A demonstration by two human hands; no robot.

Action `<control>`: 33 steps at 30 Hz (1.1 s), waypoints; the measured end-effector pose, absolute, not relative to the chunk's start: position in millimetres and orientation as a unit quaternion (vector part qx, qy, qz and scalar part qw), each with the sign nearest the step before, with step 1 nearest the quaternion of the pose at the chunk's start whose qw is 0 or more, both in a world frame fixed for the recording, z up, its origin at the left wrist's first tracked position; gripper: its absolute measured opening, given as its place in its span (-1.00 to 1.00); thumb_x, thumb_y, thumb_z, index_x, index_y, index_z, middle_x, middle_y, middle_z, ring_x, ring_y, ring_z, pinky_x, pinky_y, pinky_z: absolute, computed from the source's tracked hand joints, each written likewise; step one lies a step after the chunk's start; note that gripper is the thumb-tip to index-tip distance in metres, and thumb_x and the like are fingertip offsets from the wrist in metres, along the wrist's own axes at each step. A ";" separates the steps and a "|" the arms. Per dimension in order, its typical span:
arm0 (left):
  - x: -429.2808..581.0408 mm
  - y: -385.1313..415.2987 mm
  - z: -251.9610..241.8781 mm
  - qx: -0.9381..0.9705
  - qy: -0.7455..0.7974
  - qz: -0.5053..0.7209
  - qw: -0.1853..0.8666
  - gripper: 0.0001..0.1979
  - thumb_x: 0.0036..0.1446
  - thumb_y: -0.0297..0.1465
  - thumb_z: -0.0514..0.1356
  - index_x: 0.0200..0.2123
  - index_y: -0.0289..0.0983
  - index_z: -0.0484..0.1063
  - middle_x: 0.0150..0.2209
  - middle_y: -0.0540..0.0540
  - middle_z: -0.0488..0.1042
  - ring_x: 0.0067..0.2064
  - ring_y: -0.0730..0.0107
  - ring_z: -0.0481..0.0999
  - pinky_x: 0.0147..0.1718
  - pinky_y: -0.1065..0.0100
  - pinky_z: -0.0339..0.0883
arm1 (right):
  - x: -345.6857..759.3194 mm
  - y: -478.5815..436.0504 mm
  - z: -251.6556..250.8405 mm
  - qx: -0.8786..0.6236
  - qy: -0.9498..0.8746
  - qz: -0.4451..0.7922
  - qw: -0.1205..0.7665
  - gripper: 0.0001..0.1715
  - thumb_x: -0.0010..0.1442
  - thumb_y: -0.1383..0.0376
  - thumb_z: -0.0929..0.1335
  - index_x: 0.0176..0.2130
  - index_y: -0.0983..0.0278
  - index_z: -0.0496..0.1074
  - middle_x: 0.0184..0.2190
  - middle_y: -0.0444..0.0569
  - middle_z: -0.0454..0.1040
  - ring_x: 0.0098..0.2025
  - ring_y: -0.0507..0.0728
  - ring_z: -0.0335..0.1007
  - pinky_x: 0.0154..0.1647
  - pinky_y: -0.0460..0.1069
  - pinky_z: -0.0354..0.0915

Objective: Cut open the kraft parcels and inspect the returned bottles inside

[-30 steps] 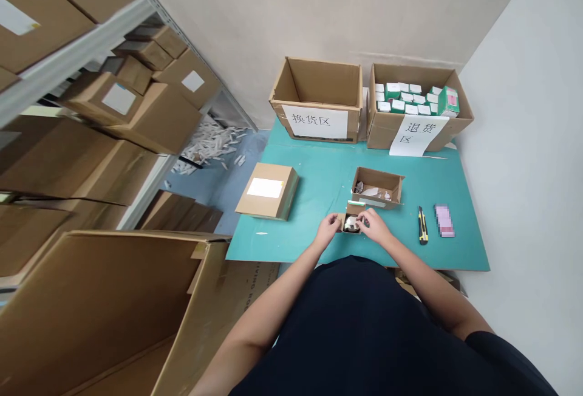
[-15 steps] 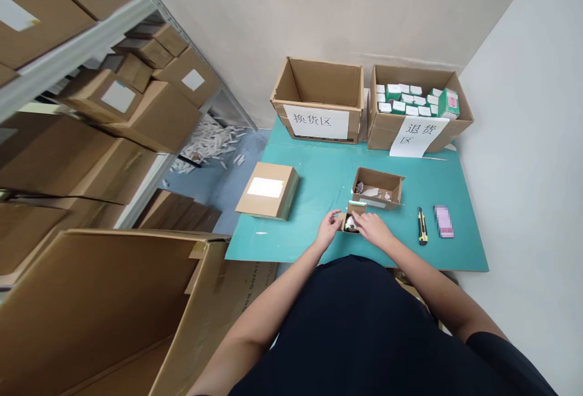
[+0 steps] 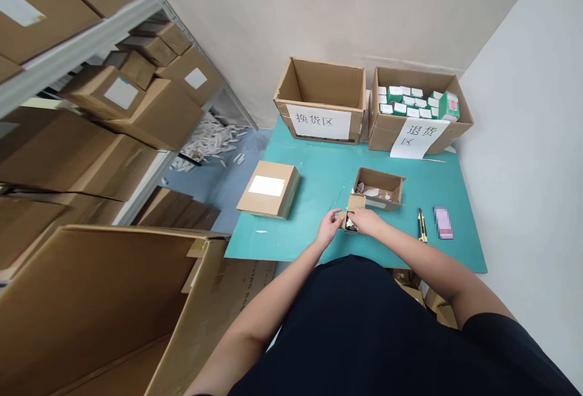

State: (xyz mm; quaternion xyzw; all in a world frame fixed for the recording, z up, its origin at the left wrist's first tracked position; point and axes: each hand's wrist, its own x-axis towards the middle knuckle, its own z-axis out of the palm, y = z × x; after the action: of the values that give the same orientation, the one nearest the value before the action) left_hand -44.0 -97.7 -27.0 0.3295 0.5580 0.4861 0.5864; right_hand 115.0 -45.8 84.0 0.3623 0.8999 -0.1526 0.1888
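Note:
A small cardboard box (image 3: 356,201) stands with its lid raised near the front edge of the table. My left hand (image 3: 328,228) pinches the box's left side flap between thumb and fingers. From the right, my right hand (image 3: 365,221) reaches over the opening with its fingers bent together at the rim. What those fingertips grip, if anything, is hidden. Something white and dark shows inside the small box, partly covered by the hand. Just behind stands a larger open carton (image 3: 381,203) with crumpled paper and small scraps in it.
On the green table (image 3: 319,171) lie a closed carton (image 3: 268,189), a yellow-black utility knife (image 3: 422,226) and a pink pixelated item (image 3: 443,223). Behind stand a labelled open box (image 3: 319,122) and another box (image 3: 380,135) holding several green-white packs. Shelving (image 3: 150,4) rises at left.
My right hand has shifted slightly left over the small box's opening and its fingers have bent inward. The lid stands more upright. The view has shifted slightly.

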 end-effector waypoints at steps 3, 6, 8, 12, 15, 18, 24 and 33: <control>-42.7 -99.2 -25.8 0.339 0.571 0.487 0.567 -0.54 -0.05 -0.23 0.38 -0.09 -0.30 0.46 -0.59 0.18 0.27 -0.52 0.52 0.33 -0.44 0.44 0.25 | 124.7 -41.4 93.2 0.324 0.921 -0.155 0.149 -0.62 0.20 0.43 0.34 0.03 0.34 0.45 -0.04 0.20 0.45 -0.05 0.26 0.41 -0.14 0.05 0.34; -43.1 -101.1 -23.6 0.348 0.576 0.493 0.551 -0.56 -0.03 -0.25 0.36 -0.07 -0.31 0.46 -0.57 0.17 0.31 -0.51 0.52 0.34 -0.43 0.44 0.25 | 133.3 -36.1 113.2 0.299 0.936 -0.168 0.072 -0.61 0.11 0.41 0.39 -0.03 0.31 0.48 0.03 0.19 0.41 0.04 0.29 0.34 -0.04 0.09 0.31; -44.1 -101.2 -21.3 0.350 0.577 0.492 0.550 -0.56 -0.02 -0.26 0.35 -0.07 -0.30 0.46 -0.57 0.16 0.32 -0.50 0.51 0.34 -0.42 0.43 0.26 | 138.1 -32.3 130.5 0.297 0.932 -0.206 0.034 -0.61 0.06 0.40 0.40 -0.06 0.29 0.48 0.00 0.15 0.44 0.04 0.29 0.34 0.00 0.11 0.29; -46.2 -98.5 -15.5 0.351 0.579 0.480 0.557 -0.53 -0.02 -0.20 0.35 -0.07 -0.30 0.46 -0.55 0.14 0.31 -0.47 0.47 0.36 -0.39 0.41 0.29 | 149.4 -26.8 163.7 0.362 0.873 -0.327 -0.034 -0.40 0.05 0.36 0.40 0.12 0.29 0.40 -0.06 0.10 0.48 -0.07 0.23 0.42 -0.04 0.09 0.35; -48.4 -97.9 -8.5 0.369 0.589 0.465 0.548 -0.52 0.00 -0.17 0.35 -0.04 -0.29 0.48 -0.45 0.05 0.40 -0.38 0.41 0.42 -0.32 0.37 0.34 | 159.3 -26.2 181.8 0.403 0.822 -0.380 -0.130 -0.31 0.08 0.27 0.41 0.20 0.25 0.35 0.07 0.12 0.42 0.01 0.24 0.42 0.04 0.12 0.35; -52.9 -102.7 6.6 0.403 0.621 0.459 0.491 -0.52 0.09 -0.12 0.29 0.01 -0.27 0.49 -0.17 -0.15 0.52 -0.17 0.26 0.51 -0.13 0.25 0.40 | 166.3 -27.9 192.9 0.410 0.783 -0.408 -0.228 -0.33 0.09 0.24 0.42 0.20 0.20 0.36 0.13 0.09 0.39 0.12 0.27 0.38 0.15 0.15 0.32; -54.6 -118.4 65.7 0.587 0.531 0.461 0.401 -0.25 -0.01 -0.07 0.40 0.23 -0.21 0.38 0.28 -0.28 0.33 0.34 -0.09 0.24 0.30 0.03 0.11 | 162.1 -36.0 193.9 0.412 0.688 -0.475 -0.362 -0.36 0.08 0.15 0.47 0.14 0.18 0.42 0.09 0.07 0.42 0.12 0.28 0.38 0.18 0.19 0.31; -46.0 -122.0 120.3 0.441 0.385 0.404 0.703 -0.12 -0.21 -0.02 0.50 0.16 -0.26 0.41 0.10 -0.29 0.52 0.12 -0.15 0.49 0.09 0.01 0.36 | 146.1 -47.4 193.1 0.326 0.502 -0.681 -0.422 -0.05 -0.03 -0.10 0.55 0.24 0.06 0.29 0.25 0.05 0.38 0.26 0.31 0.33 0.26 0.25 0.27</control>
State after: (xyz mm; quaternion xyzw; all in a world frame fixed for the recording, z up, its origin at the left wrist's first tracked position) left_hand -46.0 -122.0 120.3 0.4411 0.3849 0.4044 0.7027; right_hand 146.1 -47.4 193.1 0.3265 0.5019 -0.6810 -0.4216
